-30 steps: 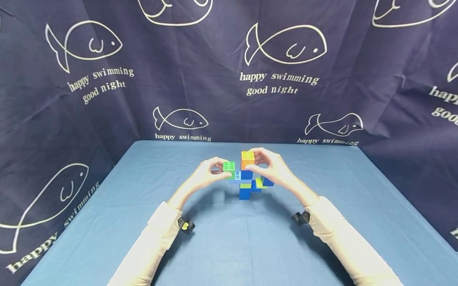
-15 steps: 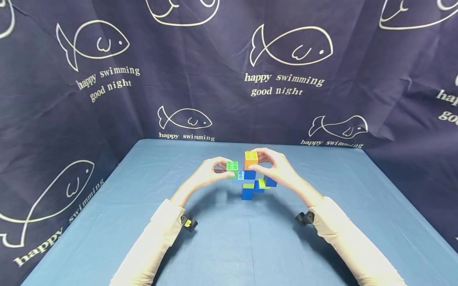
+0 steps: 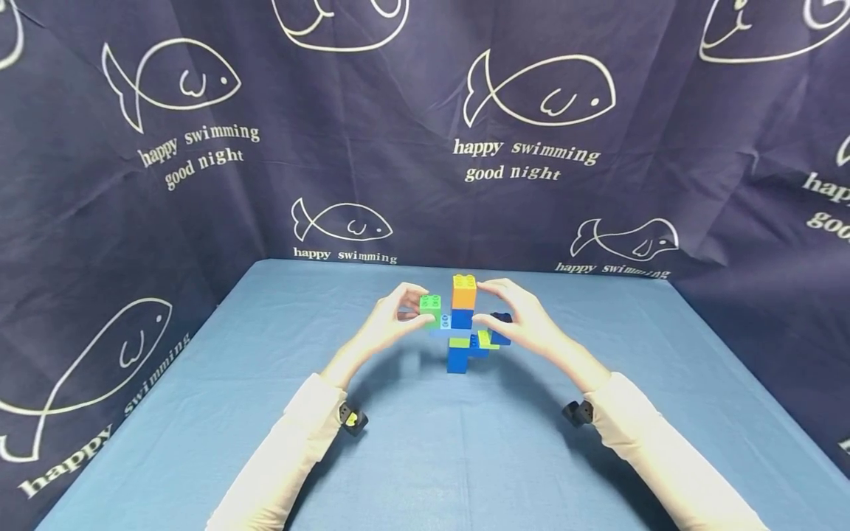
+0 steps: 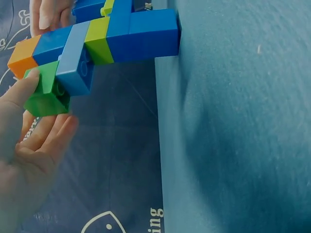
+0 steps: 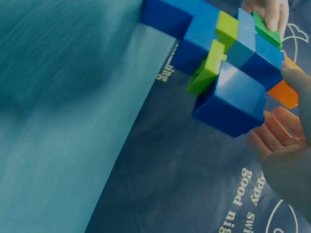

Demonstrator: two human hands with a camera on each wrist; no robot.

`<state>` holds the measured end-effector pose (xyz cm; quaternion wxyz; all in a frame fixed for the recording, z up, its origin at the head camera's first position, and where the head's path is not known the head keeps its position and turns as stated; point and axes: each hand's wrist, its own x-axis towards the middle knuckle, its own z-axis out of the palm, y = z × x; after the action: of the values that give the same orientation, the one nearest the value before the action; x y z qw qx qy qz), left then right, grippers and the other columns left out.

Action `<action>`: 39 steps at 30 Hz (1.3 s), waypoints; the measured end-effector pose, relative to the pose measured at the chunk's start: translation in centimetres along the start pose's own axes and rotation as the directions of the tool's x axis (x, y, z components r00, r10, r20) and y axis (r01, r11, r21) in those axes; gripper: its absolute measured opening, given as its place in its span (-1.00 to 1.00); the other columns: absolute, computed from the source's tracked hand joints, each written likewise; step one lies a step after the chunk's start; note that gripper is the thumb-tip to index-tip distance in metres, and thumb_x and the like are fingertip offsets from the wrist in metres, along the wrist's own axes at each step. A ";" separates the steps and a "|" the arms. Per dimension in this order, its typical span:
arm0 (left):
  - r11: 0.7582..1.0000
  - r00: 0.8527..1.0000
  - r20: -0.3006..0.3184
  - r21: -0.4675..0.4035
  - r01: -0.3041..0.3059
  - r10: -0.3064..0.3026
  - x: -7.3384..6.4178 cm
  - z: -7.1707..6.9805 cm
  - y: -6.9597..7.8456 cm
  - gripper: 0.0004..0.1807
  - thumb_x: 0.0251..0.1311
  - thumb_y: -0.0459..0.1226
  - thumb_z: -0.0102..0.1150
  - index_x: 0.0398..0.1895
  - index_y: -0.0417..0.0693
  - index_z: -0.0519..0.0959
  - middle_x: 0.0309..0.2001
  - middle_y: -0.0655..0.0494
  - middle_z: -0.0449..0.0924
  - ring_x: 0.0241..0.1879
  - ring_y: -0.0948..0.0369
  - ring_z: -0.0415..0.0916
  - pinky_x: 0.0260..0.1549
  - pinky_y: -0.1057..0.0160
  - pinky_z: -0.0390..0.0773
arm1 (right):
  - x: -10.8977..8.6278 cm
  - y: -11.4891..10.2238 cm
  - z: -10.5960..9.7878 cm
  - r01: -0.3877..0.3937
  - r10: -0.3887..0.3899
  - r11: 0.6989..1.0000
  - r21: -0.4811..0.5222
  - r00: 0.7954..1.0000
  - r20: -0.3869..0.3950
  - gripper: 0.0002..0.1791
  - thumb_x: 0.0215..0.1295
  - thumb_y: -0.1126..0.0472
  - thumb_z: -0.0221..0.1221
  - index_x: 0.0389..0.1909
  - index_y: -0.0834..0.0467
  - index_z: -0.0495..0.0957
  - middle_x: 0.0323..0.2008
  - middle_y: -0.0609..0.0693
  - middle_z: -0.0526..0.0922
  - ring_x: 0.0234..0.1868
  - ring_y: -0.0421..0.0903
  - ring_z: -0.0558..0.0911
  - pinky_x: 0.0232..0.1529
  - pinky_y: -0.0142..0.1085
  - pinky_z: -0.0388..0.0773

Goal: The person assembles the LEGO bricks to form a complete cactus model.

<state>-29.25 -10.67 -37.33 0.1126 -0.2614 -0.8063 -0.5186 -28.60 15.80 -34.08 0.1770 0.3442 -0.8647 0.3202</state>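
A structure of toy building blocks stands upright at the table's middle in the head view. My left hand (image 3: 392, 318) pinches a green block (image 3: 429, 313) at the light blue block's (image 4: 77, 63) left end, thumb on one side and fingers on the other. Beside it, an orange block (image 3: 463, 295) tops a blue block (image 3: 461, 319). My right hand (image 3: 527, 318) is spread around the structure's right side, its thumb near that blue block and fingers near the orange one. Lower right, another blue block (image 5: 231, 99) sits on a lime block (image 5: 206, 70).
A blue cloth covers the table (image 3: 425, 457). Behind it hangs a dark navy curtain (image 3: 425, 133) with white fish drawings and lettering. The structure's lowest blue block (image 3: 457, 361) is at the table surface.
My right hand has loosened from the orange block and shifted right, its thumb dropping lower. The orange block now shows fully above the blue one. My left hand stays at the green block.
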 end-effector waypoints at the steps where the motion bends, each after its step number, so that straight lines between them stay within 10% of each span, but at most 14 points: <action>1: 1.000 1.000 -0.010 0.001 0.001 -0.001 0.0 0.1 0.0 -0.56 0.04 -0.25 0.36 0.00 -0.08 0.46 -0.18 -0.01 0.59 -0.21 0.17 0.58 -0.12 0.27 0.59 | -0.2 0.3 0.0 0.006 -0.007 1.000 -0.011 1.000 -0.004 -0.37 0.05 0.11 0.37 0.16 0.18 0.44 0.11 0.10 0.52 0.17 0.02 0.47 0.18 -0.02 0.40; 11: 1.000 0.997 -0.078 0.009 0.012 -0.011 0.4 0.6 0.0 -0.56 0.04 -0.24 0.36 -0.01 -0.16 0.49 -0.02 -0.05 0.57 -0.18 0.09 0.59 -0.09 0.24 0.58 | -1.8 2.3 0.3 0.143 -0.147 0.988 -0.059 0.987 -0.059 -0.43 -0.07 0.26 0.43 0.03 0.25 0.50 -0.02 0.15 0.57 0.04 0.07 0.54 0.07 -0.02 0.44; 39: 0.992 0.994 -0.102 0.123 -0.020 0.033 0.3 1.4 -0.1 -0.52 -0.01 -0.31 0.38 -0.04 -0.23 0.40 0.06 -0.14 0.50 -0.21 0.08 0.57 -0.05 0.21 0.56 | -3.2 4.0 1.2 0.036 -0.037 0.999 -0.026 0.999 -0.011 -0.26 -0.14 0.18 0.48 0.11 0.27 0.41 0.02 0.15 0.52 0.06 0.06 0.50 0.10 0.01 0.43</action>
<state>-29.45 -9.36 -37.90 0.1772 -0.2374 -0.8258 -0.4798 -29.30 18.77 -38.38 0.1921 0.3559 -0.8613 0.3076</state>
